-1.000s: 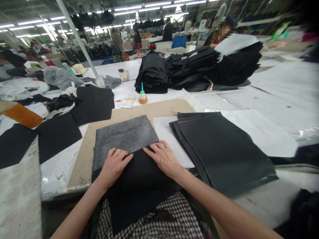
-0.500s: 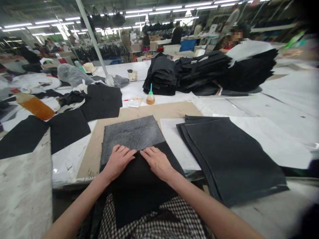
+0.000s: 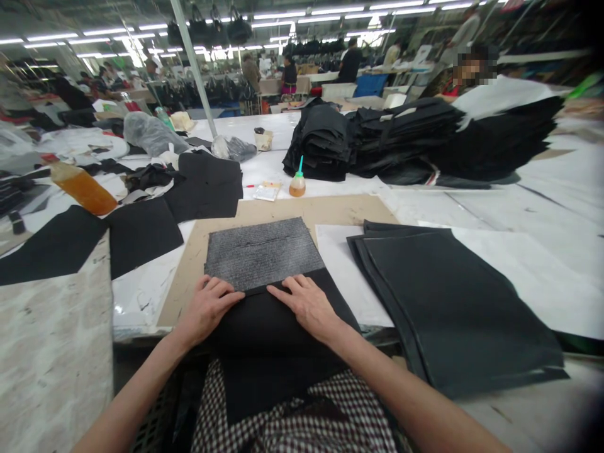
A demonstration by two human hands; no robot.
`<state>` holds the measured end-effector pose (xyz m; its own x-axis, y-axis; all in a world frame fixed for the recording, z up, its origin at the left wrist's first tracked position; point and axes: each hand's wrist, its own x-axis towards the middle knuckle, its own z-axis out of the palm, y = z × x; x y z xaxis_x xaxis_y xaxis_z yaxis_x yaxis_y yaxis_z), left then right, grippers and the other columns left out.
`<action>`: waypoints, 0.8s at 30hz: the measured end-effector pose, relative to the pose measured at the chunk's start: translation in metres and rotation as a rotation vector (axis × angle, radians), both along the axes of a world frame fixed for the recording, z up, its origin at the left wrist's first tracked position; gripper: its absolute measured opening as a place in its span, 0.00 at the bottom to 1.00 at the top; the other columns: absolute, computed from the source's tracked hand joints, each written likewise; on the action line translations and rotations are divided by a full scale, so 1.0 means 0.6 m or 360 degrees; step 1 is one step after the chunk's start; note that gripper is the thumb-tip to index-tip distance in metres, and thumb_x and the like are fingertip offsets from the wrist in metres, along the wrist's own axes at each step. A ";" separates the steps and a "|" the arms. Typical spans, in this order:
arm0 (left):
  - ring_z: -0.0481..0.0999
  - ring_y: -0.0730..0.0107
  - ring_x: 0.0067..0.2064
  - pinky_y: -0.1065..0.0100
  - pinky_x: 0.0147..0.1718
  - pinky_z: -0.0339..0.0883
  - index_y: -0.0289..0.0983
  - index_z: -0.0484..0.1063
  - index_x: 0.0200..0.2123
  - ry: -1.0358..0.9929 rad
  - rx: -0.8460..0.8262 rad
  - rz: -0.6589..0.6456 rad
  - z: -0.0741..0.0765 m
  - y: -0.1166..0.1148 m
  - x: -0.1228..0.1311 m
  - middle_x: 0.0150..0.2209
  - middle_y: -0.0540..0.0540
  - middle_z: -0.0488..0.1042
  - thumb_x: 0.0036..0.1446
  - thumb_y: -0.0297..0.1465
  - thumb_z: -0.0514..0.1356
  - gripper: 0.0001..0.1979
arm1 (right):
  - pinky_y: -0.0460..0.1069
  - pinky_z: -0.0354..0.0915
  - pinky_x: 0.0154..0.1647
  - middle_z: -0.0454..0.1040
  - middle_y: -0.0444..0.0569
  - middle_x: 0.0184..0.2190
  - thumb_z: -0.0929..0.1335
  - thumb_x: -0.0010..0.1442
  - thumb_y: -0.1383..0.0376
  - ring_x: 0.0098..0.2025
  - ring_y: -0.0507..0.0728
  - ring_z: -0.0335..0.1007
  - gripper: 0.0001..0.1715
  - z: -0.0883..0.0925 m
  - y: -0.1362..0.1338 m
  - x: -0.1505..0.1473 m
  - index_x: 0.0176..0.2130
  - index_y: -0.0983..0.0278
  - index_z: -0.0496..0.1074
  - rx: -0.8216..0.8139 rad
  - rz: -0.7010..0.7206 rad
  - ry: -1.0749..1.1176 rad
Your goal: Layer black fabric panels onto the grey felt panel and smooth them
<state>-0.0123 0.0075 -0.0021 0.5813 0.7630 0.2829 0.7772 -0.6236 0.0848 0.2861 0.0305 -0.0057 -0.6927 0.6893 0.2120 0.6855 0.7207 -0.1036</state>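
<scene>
A black fabric panel lies over the near edge of the work board and hangs onto a checked garment on my lap. Its far edge crosses a grey, rough-textured piece, which lies flat on the board. My left hand rests at the left part of that edge, thumb pointing inward along it. On the right part of the edge, my right hand presses down with fingers spread and thumb toward the left. A short gap separates the two thumbs. What lies under the palms is hidden.
The tan board lies beneath the work. Dark panels are stacked at right. Behind stand a small glue bottle and bundled black pieces. An amber-filled bottle leans at left. A co-worker is beyond the bundles.
My hands have moved apart along the black panel's edge, the left one shifting outward to the left. The whole view has swung slightly left.
</scene>
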 end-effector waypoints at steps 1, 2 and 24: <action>0.67 0.64 0.43 0.55 0.50 0.52 0.47 0.73 0.52 0.0049 0.0016 -0.0001 0.000 -0.003 0.000 0.42 0.46 0.73 0.69 0.29 0.53 0.14 | 0.55 0.61 0.48 0.67 0.51 0.45 0.62 0.66 0.73 0.47 0.60 0.59 0.30 0.002 0.000 0.000 0.64 0.54 0.62 0.0006 0.0001 -0.0008; 0.67 0.63 0.44 0.54 0.51 0.52 0.47 0.73 0.53 0.0102 0.0029 -0.0001 0.001 -0.006 0.001 0.42 0.46 0.73 0.68 0.27 0.53 0.15 | 0.55 0.61 0.48 0.67 0.51 0.45 0.63 0.66 0.73 0.47 0.60 0.59 0.29 0.005 0.000 -0.001 0.64 0.54 0.63 0.0012 0.0002 -0.0015; 0.67 0.64 0.43 0.53 0.52 0.52 0.45 0.71 0.54 0.0146 0.0012 0.0086 0.015 -0.033 -0.060 0.40 0.46 0.72 0.68 0.27 0.52 0.15 | 0.53 0.62 0.50 0.68 0.51 0.46 0.61 0.67 0.74 0.48 0.58 0.61 0.29 -0.001 -0.029 -0.106 0.64 0.59 0.62 -0.0065 0.0179 0.0151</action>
